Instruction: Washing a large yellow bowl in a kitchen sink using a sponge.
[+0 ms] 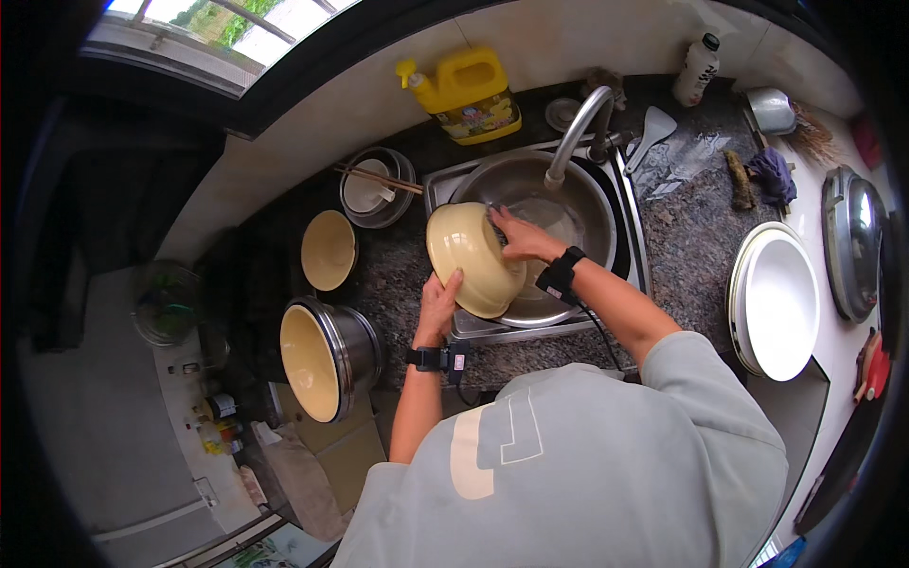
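A large cream-yellow bowl [465, 248] is tilted on its side over the left part of a round stainless steel basin [603, 213]. My left hand [439, 302] grips the bowl from its near side, thumb on the outer wall. At the bowl's mouth is my right hand [525, 238], fingers spread against the rim. Something dark shows under its palm, too hidden to name. Shallow water [550, 216] lies in the basin, which sits in a metal-rimmed sink [444, 184]. Above it arches a faucet [568, 135]; no stream is clearly visible.
Left of the sink stand stacked bowls [369, 195] with chopsticks [380, 177], a cream bowl [328, 250] and a metal pot [355, 348] topped by another. A yellow detergent jug [472, 96] is behind. Rightward are a rice paddle [652, 135], white plates [781, 305] and a lid [852, 245].
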Available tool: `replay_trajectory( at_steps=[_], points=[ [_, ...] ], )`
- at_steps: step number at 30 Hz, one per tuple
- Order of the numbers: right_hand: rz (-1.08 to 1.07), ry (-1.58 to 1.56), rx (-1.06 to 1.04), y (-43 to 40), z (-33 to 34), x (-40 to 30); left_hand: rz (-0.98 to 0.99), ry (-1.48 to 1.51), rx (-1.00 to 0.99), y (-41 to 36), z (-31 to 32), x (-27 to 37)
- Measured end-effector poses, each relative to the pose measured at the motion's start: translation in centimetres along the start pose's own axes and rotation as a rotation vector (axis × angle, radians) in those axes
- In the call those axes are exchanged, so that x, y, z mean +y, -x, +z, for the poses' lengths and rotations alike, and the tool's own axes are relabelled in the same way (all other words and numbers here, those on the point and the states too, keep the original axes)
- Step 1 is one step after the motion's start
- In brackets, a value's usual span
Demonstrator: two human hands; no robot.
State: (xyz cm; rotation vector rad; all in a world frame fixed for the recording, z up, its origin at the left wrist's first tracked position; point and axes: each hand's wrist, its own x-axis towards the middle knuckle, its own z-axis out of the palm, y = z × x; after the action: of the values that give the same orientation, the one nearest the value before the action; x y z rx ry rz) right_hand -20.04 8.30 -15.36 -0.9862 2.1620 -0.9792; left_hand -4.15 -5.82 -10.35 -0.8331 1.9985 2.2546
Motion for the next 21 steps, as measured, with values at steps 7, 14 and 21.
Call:
replay_trajectory(
  at_steps=[7, 14, 21],
  points=[
    [-0.188, 0.024, 0.04, 4.5, 3.2, -0.4, 0.021, 0.005, 0.022, -0.1, -1.1, -0.8],
    [0.179, 0.326, -0.275, 0.2, 0.3, 1.6, 0.053, -0.061, 0.029, -0.6, -1.4, -1.6],
    [0.237, 0.828, 0.112, -2.2, 4.2, 8.1, 0.085, -0.05, 0.015, -0.8, -1.0, -1.5]
  ],
)
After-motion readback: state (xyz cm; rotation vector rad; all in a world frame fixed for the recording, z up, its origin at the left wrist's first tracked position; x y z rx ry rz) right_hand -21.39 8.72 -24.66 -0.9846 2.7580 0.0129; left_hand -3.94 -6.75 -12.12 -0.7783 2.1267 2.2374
